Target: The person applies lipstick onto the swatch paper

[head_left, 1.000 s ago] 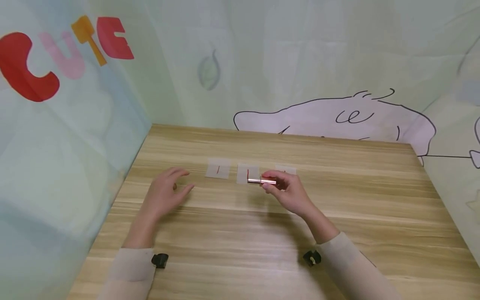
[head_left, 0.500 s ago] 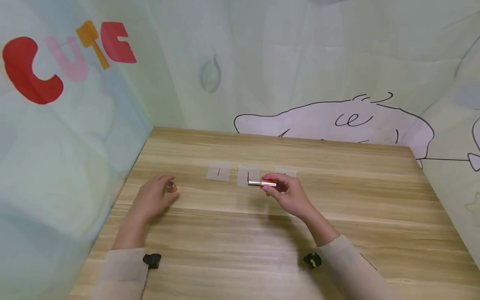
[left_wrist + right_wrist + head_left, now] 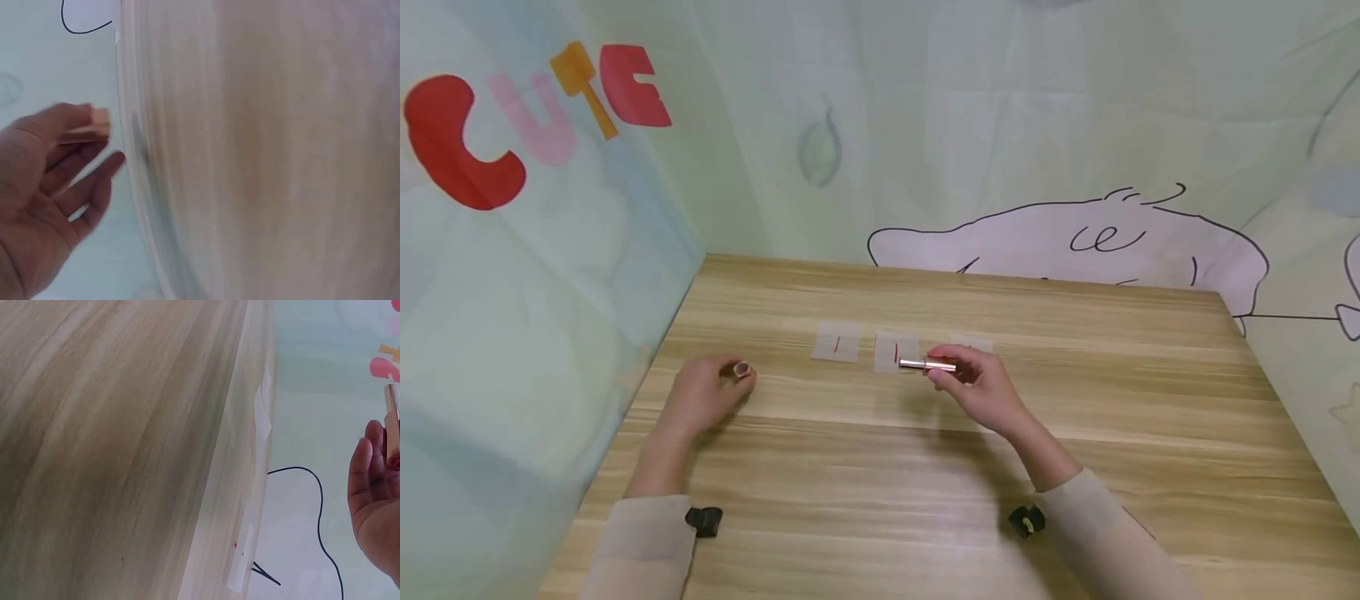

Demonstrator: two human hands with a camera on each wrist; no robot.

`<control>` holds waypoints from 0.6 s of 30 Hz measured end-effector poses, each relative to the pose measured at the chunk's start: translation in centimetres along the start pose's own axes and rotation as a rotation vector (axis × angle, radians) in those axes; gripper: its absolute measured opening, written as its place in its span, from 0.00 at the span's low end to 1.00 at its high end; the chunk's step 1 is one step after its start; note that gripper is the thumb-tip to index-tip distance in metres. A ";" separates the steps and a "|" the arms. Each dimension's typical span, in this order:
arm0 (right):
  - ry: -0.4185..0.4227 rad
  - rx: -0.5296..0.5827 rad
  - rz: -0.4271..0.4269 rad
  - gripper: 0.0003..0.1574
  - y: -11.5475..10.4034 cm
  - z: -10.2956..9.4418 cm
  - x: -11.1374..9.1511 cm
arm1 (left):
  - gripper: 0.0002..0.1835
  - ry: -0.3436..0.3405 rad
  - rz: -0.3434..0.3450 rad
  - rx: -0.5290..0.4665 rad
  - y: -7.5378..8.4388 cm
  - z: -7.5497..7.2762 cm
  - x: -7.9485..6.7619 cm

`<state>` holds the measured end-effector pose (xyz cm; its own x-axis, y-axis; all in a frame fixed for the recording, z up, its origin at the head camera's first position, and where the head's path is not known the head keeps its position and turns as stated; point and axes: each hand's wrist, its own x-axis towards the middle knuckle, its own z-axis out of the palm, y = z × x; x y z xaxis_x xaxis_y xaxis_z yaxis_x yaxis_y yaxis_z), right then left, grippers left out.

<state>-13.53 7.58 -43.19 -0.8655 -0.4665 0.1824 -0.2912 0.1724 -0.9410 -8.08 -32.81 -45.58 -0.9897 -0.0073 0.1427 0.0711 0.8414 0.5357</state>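
In the head view, my left hand [image 3: 702, 398] is at the left of the table, pinching a small copper-coloured lipstick cap [image 3: 742, 368] between thumb and fingers. The cap's round open end shows. The left wrist view shows the cap [image 3: 94, 125] blurred in the fingertips, with the other fingers loosely bent. My right hand [image 3: 987, 390] holds a shiny lipstick tube [image 3: 916, 364] level above the middle paper square [image 3: 884, 354]. In the right wrist view, the tube [image 3: 392, 428] is cut by the frame's edge, and red shows at its lower end.
Three pale paper squares lie in a row; the left square [image 3: 837, 343] and the middle one bear a red stroke. My right hand partly covers the right square [image 3: 981, 342]. Printed cloth walls [image 3: 775, 183] stand behind and left of the wooden table [image 3: 865, 500].
My left hand has moved left, and its spread thumb and fingers have come together on the cap, which has tilted. The right hand with the lipstick has stayed almost still.
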 end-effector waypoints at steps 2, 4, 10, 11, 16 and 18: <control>0.000 0.017 0.001 0.16 -0.1 -0.1 0.0 | 0.06 0.033 0.005 -0.054 0.3 0.2 0.1; 0.003 0.033 0.004 0.16 -0.1 -0.2 0.0 | 0.06 0.062 0.016 -0.100 0.7 0.4 0.3; 0.014 0.043 0.007 0.16 -0.1 -0.3 0.0 | 0.09 0.159 0.086 -0.146 1.7 0.8 0.7; 0.016 0.041 0.009 0.16 0.0 -0.3 0.0 | 0.08 0.173 0.101 -0.151 1.8 0.9 0.8; 0.033 0.040 0.011 0.16 -0.2 -0.4 0.0 | 0.10 0.217 0.144 -0.173 2.4 1.2 1.2; 0.044 0.049 0.008 0.16 -0.2 -0.4 0.1 | 0.11 0.216 0.140 -0.186 2.8 1.2 1.3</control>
<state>-13.70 7.84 -42.84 -0.8849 -0.4269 0.1864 -0.2651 0.1323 -0.9551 -9.36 -29.80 -44.94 -0.9208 -0.0295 0.3890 0.2463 0.7293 0.6383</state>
